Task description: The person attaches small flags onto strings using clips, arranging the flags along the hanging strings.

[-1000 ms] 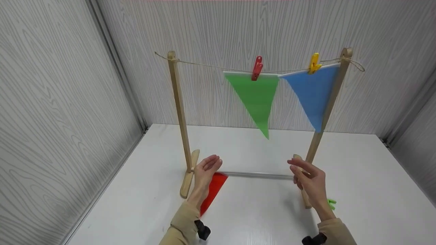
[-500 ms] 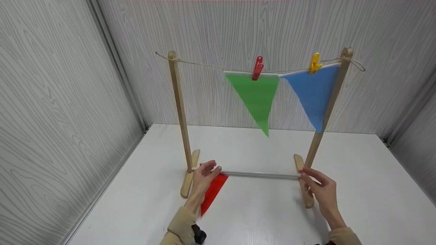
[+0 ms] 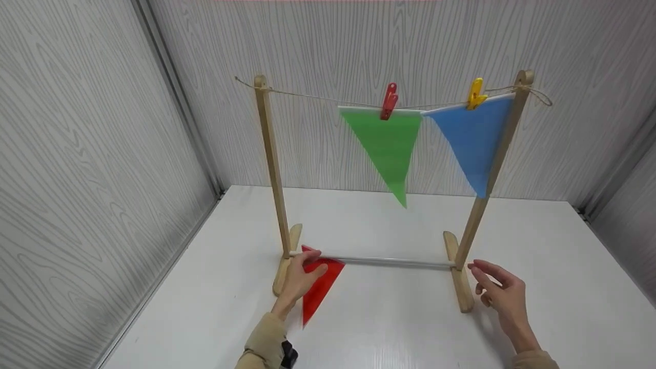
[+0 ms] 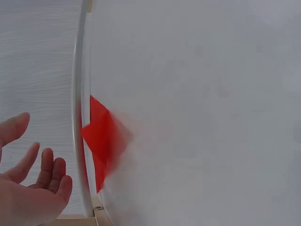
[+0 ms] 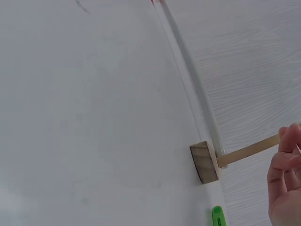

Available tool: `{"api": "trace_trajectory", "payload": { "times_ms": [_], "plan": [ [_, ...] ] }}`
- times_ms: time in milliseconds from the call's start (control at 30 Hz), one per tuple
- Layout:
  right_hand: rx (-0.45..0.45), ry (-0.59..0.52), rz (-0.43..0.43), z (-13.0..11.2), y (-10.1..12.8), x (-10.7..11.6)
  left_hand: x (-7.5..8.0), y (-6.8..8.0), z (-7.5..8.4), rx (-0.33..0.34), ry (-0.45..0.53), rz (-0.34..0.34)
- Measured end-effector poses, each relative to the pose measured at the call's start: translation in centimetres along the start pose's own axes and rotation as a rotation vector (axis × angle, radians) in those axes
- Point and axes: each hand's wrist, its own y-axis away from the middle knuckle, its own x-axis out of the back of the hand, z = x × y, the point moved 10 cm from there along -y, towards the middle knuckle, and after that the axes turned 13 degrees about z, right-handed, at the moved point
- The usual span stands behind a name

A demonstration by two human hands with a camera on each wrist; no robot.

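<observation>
Two triangular plastic flags, green (image 3: 385, 146) and blue (image 3: 471, 141), pegged up; red triangular flag (image 3: 319, 283) on white desk (image 3: 389, 328), apparently touched by open left grip (image 3: 300, 274). Right grip (image 3: 502, 297) open, empty.

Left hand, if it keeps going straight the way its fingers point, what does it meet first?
Most likely the white crossbar of the wooden stand: the left hand lies over the red flag, fingertips about at that bar. Depth is unclear.
</observation>
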Motion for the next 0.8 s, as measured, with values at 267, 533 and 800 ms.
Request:
{"api": "trace_trajectory", "payload": {
  "times_ms": [267,533,800],
  "plan": [
    [-0.046,0.100,0.050,0.7,-0.5,2.3,-0.2,0.3,0.6,-0.080,-0.226,-0.026],
    [-0.108,0.224,0.129,1.8,-1.0,4.6,-0.2,0.4,-0.5,-0.007,-0.328,-0.002],
    [-0.192,0.298,0.134,3.3,-1.2,5.9,0.4,0.2,-1.4,0.060,-0.429,-0.006]
  ]
}}
